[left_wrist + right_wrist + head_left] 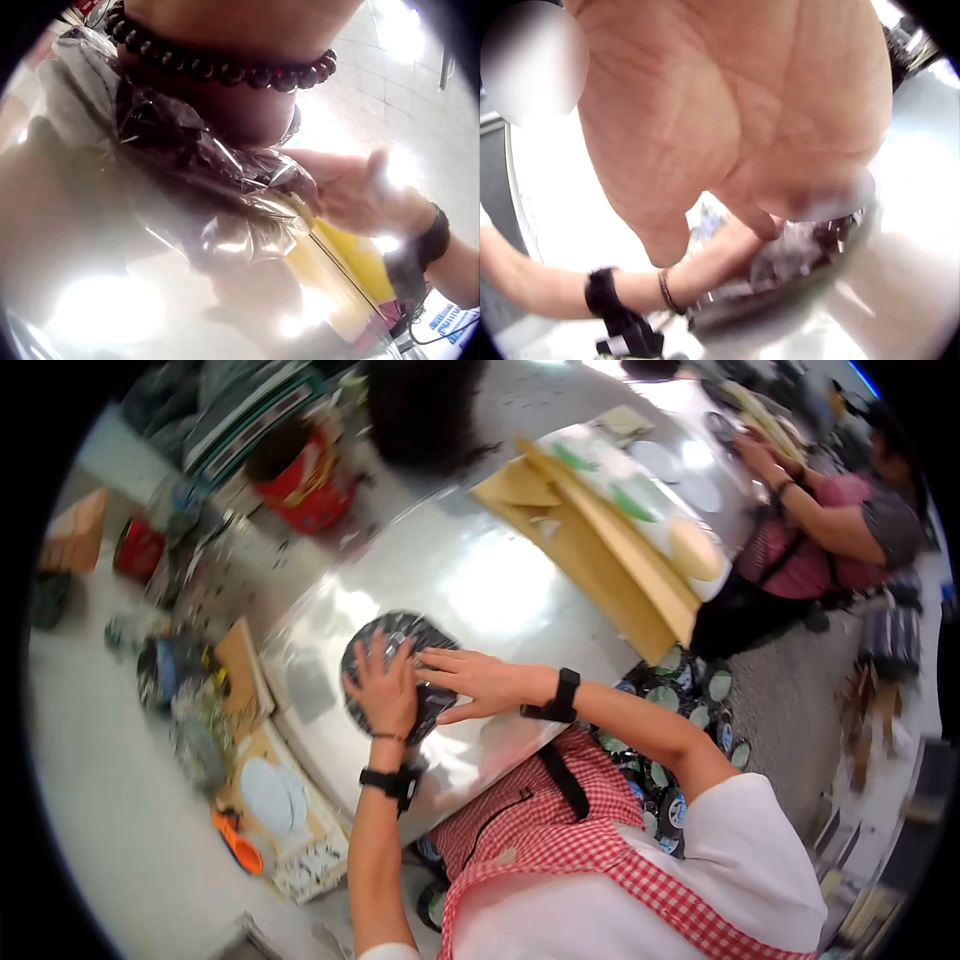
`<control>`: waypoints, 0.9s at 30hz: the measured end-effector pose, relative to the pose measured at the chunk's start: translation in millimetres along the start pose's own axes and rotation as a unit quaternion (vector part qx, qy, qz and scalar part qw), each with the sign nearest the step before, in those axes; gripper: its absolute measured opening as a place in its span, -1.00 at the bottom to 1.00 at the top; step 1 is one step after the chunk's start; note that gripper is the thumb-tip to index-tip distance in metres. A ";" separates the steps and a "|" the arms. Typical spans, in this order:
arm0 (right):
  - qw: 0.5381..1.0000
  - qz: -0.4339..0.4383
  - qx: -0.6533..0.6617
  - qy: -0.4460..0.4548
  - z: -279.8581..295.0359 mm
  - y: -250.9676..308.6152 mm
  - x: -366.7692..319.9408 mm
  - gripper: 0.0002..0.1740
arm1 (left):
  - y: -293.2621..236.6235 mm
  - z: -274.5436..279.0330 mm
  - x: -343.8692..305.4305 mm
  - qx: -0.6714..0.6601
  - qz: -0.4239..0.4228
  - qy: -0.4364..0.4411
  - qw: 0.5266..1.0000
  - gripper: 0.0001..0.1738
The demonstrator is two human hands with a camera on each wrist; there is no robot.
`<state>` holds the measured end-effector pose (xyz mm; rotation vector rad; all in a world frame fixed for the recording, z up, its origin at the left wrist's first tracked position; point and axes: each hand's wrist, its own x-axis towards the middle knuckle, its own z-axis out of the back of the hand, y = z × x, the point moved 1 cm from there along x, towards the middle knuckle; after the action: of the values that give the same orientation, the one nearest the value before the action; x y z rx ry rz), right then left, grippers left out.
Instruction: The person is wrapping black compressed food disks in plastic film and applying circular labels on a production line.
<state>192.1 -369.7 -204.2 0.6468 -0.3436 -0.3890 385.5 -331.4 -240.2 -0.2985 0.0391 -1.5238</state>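
Observation:
A dark round thing (432,710) in crinkled clear plastic film lies on the shiny metal tabletop (330,600) in the head view. My left hand (387,695) rests flat on it, fingers spread and straight. From the right, my right hand (487,682) reaches over its edge, fingers nearly straight, the tips close beside the left hand. In the left wrist view the loose film (255,240) bunches below the beaded wrist. My right palm (735,97) fills much of the right wrist view, with the wrapped thing (780,259) beyond it. What the film covers is hidden.
A folded yellow sheet (600,550) lies at the table's right, beside a white-and-green printed sheet (640,495). A red bucket (305,485) stands beyond. White discs (268,795) and an orange-handled tool (238,845) are at left. Another person (830,525) works at right.

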 end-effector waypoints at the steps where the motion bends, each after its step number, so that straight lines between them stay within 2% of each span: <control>1: 0.995 0.008 -0.059 -0.081 32.5 5.4 -12.2 -0.09 | 2.7 -1.1 -1.5 0.003 -0.009 -0.003 1.000 -0.59; 2: 0.982 -0.090 -0.082 -0.141 65.7 9.2 -28.0 -0.14 | 4.4 -4.0 -2.6 0.005 -0.015 -0.007 1.000 -0.60; 4: 0.897 -0.269 -0.215 -0.276 119.0 -11.7 -82.5 -0.18 | -2.4 -2.4 -3.9 0.020 -0.021 -0.010 1.000 -0.58; 6: 0.822 -0.410 -0.341 -0.200 113.4 -40.2 -135.2 -0.21 | 0.9 -5.9 -4.5 0.032 -0.032 -0.028 0.999 -0.54; 7: 0.820 -0.412 -0.342 -0.204 107.9 -50.3 -156.3 -0.21 | 2.3 -8.2 -5.8 0.030 -0.025 -0.023 0.999 -0.52; 8: 0.897 -0.309 -0.296 -0.114 99.1 -57.8 -172.1 -0.25 | 4.3 -9.7 -4.6 0.029 -0.019 -0.019 0.999 -0.50; 9: 0.949 -0.194 -0.246 -0.018 97.4 -63.7 -177.7 -0.29 | 5.3 -10.2 -0.9 0.029 -0.021 -0.023 0.999 -0.50; 10: 0.950 -0.190 -0.249 -0.016 121.4 -69.4 -170.5 -0.29 | 4.6 -12.0 -1.6 -0.003 -0.015 -0.041 0.999 -0.51; 11: 0.936 -0.317 -0.150 -0.012 161.2 -77.7 -155.7 -0.36 | 4.2 -12.3 -5.3 -0.034 -0.008 -0.052 0.998 -0.52; 12: 0.898 -0.438 -0.047 -0.009 191.2 -93.7 -146.6 -0.44 | 4.0 -9.7 -6.1 -0.032 -0.008 -0.049 0.998 -0.52; 13: 0.880 -0.406 -0.219 -0.117 203.0 -127.6 -149.4 -0.49 | 5.2 -6.2 -6.7 -0.020 -0.011 -0.031 0.999 -0.57; 14: 0.824 -0.355 -0.382 -0.220 210.6 -156.9 -156.3 -0.53 | 4.3 -3.6 -6.0 -0.008 -0.012 -0.013 1.000 -0.62; 15: 0.825 -0.354 -0.378 -0.225 218.9 -167.3 -157.2 -0.53 | 5.2 -3.8 -4.2 -0.002 -0.013 -0.014 1.000 -0.62; 17: 0.805 -0.464 -0.343 -0.140 225.4 -187.0 -160.3 -0.51 | 7.5 -7.3 -6.7 -0.031 -0.017 -0.038 0.999 -0.74; 20: 0.823 -0.411 -0.382 -0.088 212.3 -175.8 -160.5 -0.48 | 6.9 -5.3 -6.6 -0.032 -0.008 -0.035 0.999 -0.78; 21: 0.835 -0.431 -0.342 -0.015 217.2 -152.8 -151.8 -0.43 | 6.6 -6.4 -6.3 -0.031 -0.006 -0.032 0.999 -0.78; 22: 0.836 -0.431 -0.339 -0.011 219.0 -157.0 -154.7 -0.43 | 7.7 -7.5 -6.0 -0.032 -0.008 -0.038 0.999 -0.78; 24: 0.870 -0.399 -0.272 -0.100 225.9 -170.1 -167.2 -0.49 | 8.3 -6.3 -6.8 -0.031 -0.013 -0.036 0.999 -0.79; 25: 0.865 -0.390 -0.293 -0.121 232.2 -181.7 -171.5 -0.60 | 5.8 -4.1 -6.1 -0.033 -0.014 -0.040 0.999 -0.79; 26: 0.864 -0.393 -0.291 -0.119 228.3 -190.7 -175.1 -0.60 | 4.1 -3.5 -6.0 -0.034 -0.014 -0.044 0.998 -0.79; 27: 0.852 -0.372 -0.355 -0.093 222.9 -193.5 -171.2 -0.65 | 6.0 -4.8 -6.3 -0.032 -0.016 -0.047 0.998 -0.79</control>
<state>-98.6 -548.1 -193.2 -0.0278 -0.0926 -1.2627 390.0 -325.8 -247.1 -0.4236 0.0097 -1.5397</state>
